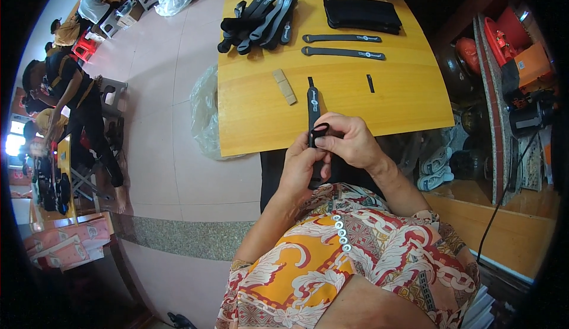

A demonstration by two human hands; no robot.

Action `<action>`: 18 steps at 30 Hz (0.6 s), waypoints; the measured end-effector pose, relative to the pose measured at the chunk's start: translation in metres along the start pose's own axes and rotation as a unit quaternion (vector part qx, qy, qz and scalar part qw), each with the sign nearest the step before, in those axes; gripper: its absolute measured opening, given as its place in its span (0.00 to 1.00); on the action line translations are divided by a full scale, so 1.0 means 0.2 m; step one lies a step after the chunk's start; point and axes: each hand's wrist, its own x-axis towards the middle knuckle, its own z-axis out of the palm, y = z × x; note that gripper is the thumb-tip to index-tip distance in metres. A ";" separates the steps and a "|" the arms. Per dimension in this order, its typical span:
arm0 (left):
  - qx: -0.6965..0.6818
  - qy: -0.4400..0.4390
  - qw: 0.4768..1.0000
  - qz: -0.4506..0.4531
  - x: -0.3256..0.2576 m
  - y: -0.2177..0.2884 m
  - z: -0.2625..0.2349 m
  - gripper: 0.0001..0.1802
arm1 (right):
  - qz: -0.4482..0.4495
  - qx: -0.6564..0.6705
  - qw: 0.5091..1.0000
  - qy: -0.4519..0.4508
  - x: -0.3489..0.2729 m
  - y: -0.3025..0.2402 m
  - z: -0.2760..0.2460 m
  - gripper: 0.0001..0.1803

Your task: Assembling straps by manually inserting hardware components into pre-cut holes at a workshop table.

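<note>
At the table's near edge, a dark strap (pixel 314 107) with a pale printed mark runs up from my fingers onto the wood. My left hand (pixel 300 166) is closed around its lower part. The fingers of my right hand (pixel 349 141) pinch a black loop (pixel 320 129) of band at the strap, close above the left thumb. Past the strap's far end lies a short black strip (pixel 310 81). Two flat straps, one grey-black (pixel 342 38) and another just nearer (pixel 344 53), lie side by side further up. My fingers partly hide the join between loop and strap.
A heap of looped straps (pixel 261 21) and a black stack of flat pieces (pixel 363 15) lie at the back of the yellow table (pixel 409 95). A wooden block (pixel 284 87) and a small black strip (pixel 370 83) are nearer. A plastic bag (pixel 204 116) hangs by the left edge. People (pixel 74 92) work further left.
</note>
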 end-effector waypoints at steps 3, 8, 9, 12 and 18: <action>0.011 0.030 0.999 -0.005 -0.01 -0.01 0.03 0.13 | 0.108 0.000 0.993 0.041 0.03 -0.02 0.07 0.05; -0.011 0.028 0.999 0.014 0.00 0.01 0.05 0.10 | -0.077 -0.289 0.940 0.166 0.08 0.01 0.12 0.06; -0.010 0.028 0.999 0.020 0.00 0.01 0.05 0.10 | -0.118 -0.315 0.922 0.189 0.11 0.02 0.11 0.06; -0.022 0.013 1.000 0.006 0.00 0.03 0.06 0.12 | -0.161 -0.349 0.885 0.263 0.23 0.03 0.04 0.06; -0.035 -0.061 0.997 -0.034 -0.14 0.07 0.09 0.19 | -0.198 -0.428 0.764 0.441 0.48 -0.10 -0.35 0.06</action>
